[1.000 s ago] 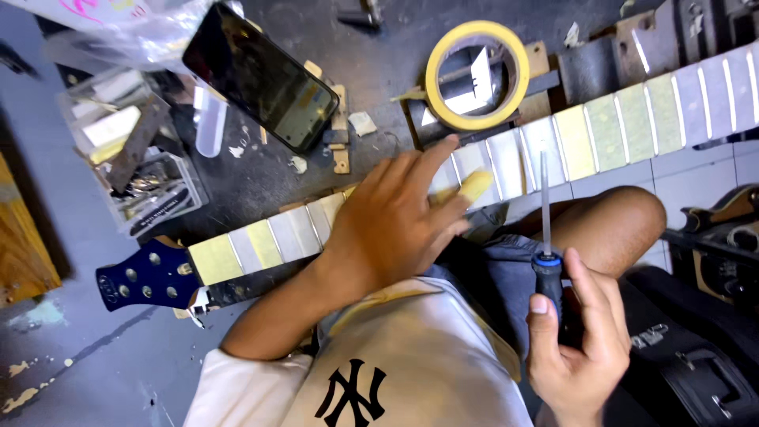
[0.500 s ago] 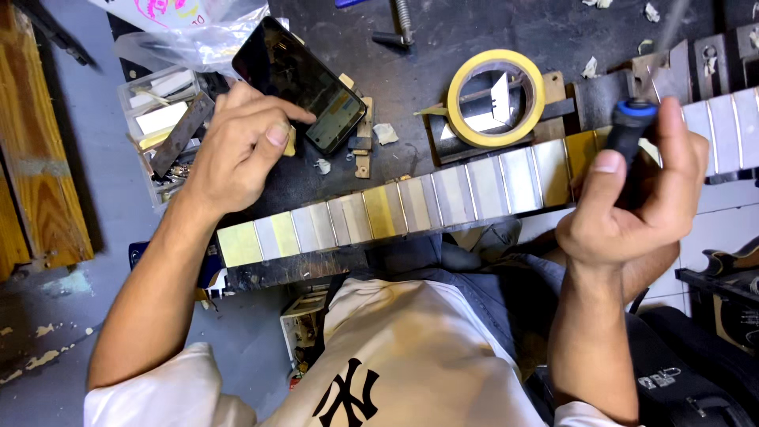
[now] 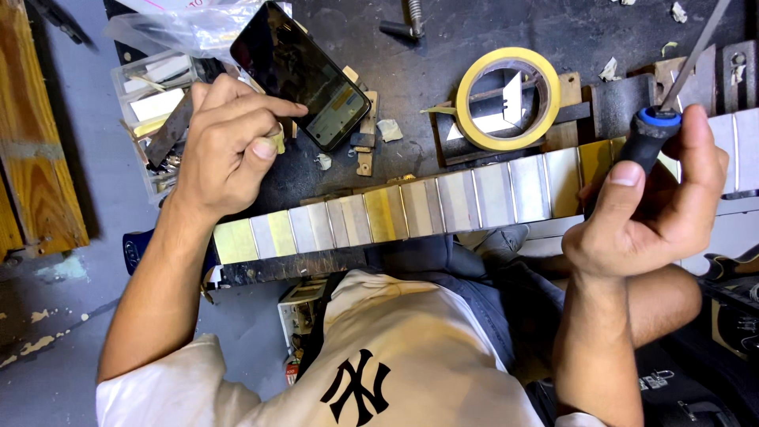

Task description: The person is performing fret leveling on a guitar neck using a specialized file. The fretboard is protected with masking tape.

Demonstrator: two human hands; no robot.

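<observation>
While the guitar neck lies across the lap with its frets masked, work on it looks paused, not finished.

- Neck: landmark. Fretboard covered in tape strips, silver and yellowish, fret wires showing as thin lines between. Masking appears done along the visible length; blue headstock at its left end.
- Right hand: over the neck's right part, closed round a black-handled tool w/ blue collar; shaft points up and away from the neck. Tip out of frame, so tool type unclear. Not touching a fret.
- Left hand: above the neck's left part, off the wood. Fingers curled, forefinger stretched to the phone, thumb pressed on a small pale object; can't tell what.
- Tape roll: yellow, just above the neck's middle, on dark bench.
- Parts box: clear plastic, above-left of neck, beside phone.
- Scraps: bits of tape and small blocks between phone and roll.

Judgement: prep complete; fret work itself still to come or mid-way, no sign which frets are treated.
</observation>
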